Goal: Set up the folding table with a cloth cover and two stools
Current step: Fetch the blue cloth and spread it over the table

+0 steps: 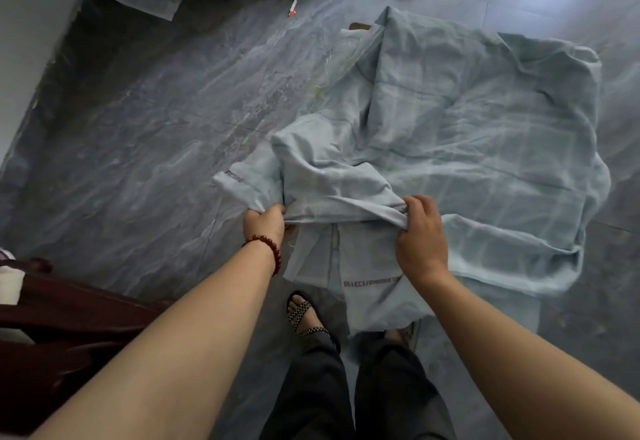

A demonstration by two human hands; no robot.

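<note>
While the left hand [265,223] and right hand [420,231] each clench its near edge, the crumpled pale-blue cloth [467,134] spreads away from the person, rumpled, without clear long axis.

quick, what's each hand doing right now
Left hand: closed, gripping a bunched edge of the light blue cloth.
Right hand: closed, gripping the same cloth further along its edge.

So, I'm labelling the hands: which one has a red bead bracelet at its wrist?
The left hand, gripping the pale blue cloth: the red bead bracelet circles its wrist. The right hand, also gripping it, has a bare wrist.
</note>
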